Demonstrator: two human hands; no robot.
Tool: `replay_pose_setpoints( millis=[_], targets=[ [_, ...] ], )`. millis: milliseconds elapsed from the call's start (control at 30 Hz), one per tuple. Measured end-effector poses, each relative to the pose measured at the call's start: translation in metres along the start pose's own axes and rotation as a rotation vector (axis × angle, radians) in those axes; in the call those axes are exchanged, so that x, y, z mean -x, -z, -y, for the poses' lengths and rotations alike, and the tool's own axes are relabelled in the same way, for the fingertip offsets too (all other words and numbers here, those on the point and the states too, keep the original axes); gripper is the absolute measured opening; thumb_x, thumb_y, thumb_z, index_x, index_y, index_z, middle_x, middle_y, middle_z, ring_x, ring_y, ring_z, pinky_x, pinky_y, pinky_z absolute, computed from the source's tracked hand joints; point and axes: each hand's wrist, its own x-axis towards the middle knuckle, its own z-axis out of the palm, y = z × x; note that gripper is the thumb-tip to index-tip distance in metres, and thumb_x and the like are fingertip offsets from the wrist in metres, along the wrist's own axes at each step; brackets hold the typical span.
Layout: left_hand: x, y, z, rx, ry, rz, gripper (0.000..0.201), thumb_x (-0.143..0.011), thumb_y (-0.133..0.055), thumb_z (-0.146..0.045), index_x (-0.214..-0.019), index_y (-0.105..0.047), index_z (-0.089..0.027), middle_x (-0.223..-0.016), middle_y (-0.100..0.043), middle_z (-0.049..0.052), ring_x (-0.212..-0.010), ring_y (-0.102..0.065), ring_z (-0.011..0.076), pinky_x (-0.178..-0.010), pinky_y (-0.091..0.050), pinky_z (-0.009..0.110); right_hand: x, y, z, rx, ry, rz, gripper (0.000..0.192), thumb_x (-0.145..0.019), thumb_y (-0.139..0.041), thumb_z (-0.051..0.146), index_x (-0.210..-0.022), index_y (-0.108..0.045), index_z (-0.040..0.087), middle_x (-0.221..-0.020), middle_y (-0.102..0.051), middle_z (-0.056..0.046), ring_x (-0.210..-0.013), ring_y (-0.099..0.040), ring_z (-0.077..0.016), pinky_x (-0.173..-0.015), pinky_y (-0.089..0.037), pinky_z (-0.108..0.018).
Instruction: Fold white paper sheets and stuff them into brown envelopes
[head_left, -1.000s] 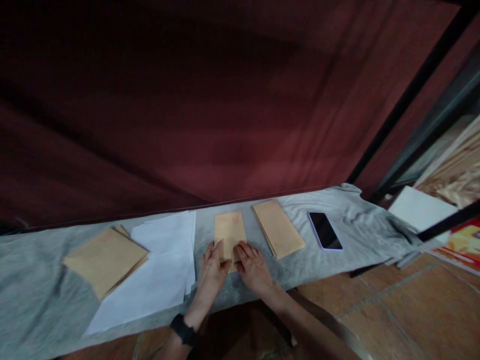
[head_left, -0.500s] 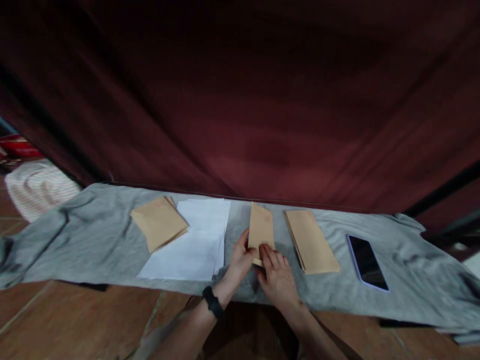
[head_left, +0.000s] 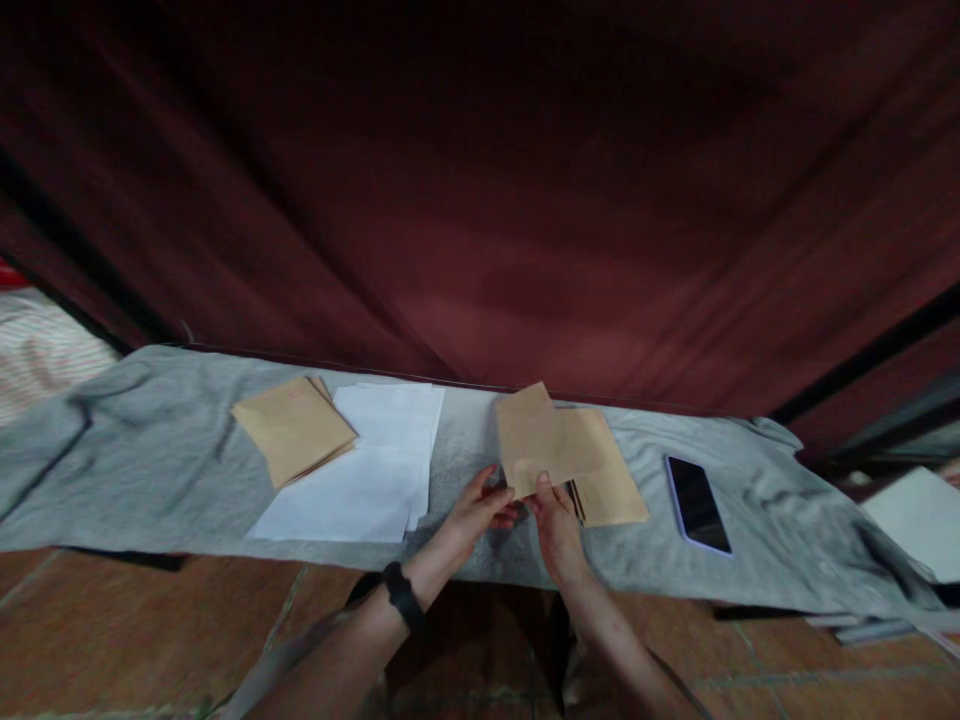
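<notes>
Held above the grey cloth is a brown paper envelope (head_left: 536, 435), tilted, its right side overlapping the brown envelope stack (head_left: 611, 470) behind it. My right hand (head_left: 556, 525) grips its lower edge, thumb on top and fingers underneath. At the lower left corner, my left hand (head_left: 480, 510) has its thumb against the paper; the index finger stands apart and the other fingers curl below. A black band (head_left: 403, 597) circles my left wrist. To the left, several more brown envelopes (head_left: 296, 430) lie partly over white paper sheets (head_left: 360, 490).
A grey cloth (head_left: 187, 450) covers the long, narrow surface. On the right lies a phone (head_left: 697, 503) with a lilac case. Dark red fabric (head_left: 480, 250) rises behind the far edge. Tiled floor (head_left: 187, 640) shows in front, and a striped cloth (head_left: 45, 350) is at far left.
The narrow brown piece pressed under both hands is now raised, shows a wider face and has shifted right over the stack. My right hand has turned to hold its lower edge. The view has shifted slightly.
</notes>
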Motion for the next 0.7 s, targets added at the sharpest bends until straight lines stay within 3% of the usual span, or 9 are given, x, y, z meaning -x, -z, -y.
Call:
replay_pose_setpoints(
  millis=[133, 233, 367, 600, 700],
  targets=[
    [0.001, 0.001, -0.003, 0.044, -0.067, 0.061, 0.047, -0.066, -0.083, -0.035, -0.105, -0.068, -0.014, -0.086, -0.071, 0.006, -0.067, -0.063, 0.0133, -0.058, -0.044, 0.023, 0.006, -0.012, -0.001, -0.141, -0.099, 0.039, 0.046, -0.079, -0.069, 0.064, -0.091, -0.072, 0.019, -0.085, -0.075, -0.007, -0.078, -0.068, -0.0224, -0.069, -0.053, -0.034],
    [-0.005, 0.007, -0.006, -0.034, -0.11, 0.018, 0.036, -0.063, -0.079, -0.028, -0.094, -0.069, -0.015, -0.082, -0.07, 0.003, -0.061, -0.056, 0.0099, -0.054, -0.038, 0.021, 0.0, -0.007, -0.001, -0.143, -0.137, -0.055, 0.041, -0.069, -0.08, 0.057, -0.081, -0.07, 0.019, -0.08, -0.072, -0.005, -0.071, -0.065, -0.0184, -0.063, -0.053, -0.03],
    [-0.017, 0.021, -0.008, -0.191, -0.124, -0.034, 0.031, -0.061, -0.074, -0.026, -0.09, -0.066, -0.016, -0.073, -0.067, 0.0, -0.054, -0.051, 0.0099, -0.051, -0.035, 0.023, -0.014, 0.011, 0.002, -0.163, -0.208, -0.18, 0.043, -0.057, -0.087, 0.05, -0.08, -0.066, 0.02, -0.069, -0.065, 0.002, -0.056, -0.058, -0.013, -0.054, -0.053, -0.027],
    [-0.025, 0.033, -0.012, -0.298, -0.223, -0.172, 0.044, -0.064, -0.071, -0.031, -0.105, -0.064, -0.019, -0.059, -0.056, -0.007, -0.053, -0.048, 0.0112, -0.053, -0.035, 0.024, -0.016, 0.027, 0.008, 0.03, -0.257, 0.047, 0.042, -0.053, -0.088, 0.048, -0.072, -0.064, 0.018, -0.066, -0.061, 0.002, -0.061, -0.059, -0.0126, -0.057, -0.055, -0.026],
    [-0.019, 0.032, -0.017, -0.23, -0.122, -0.103, 0.048, -0.063, -0.076, -0.037, -0.106, -0.066, -0.018, -0.069, -0.064, -0.003, -0.059, -0.055, 0.0131, -0.058, -0.039, 0.026, -0.016, 0.027, 0.008, 0.07, -0.229, 0.055, 0.04, -0.057, -0.085, 0.05, -0.071, -0.063, 0.019, -0.063, -0.057, 0.004, -0.058, -0.055, -0.0112, -0.054, -0.053, -0.024]
  ],
)
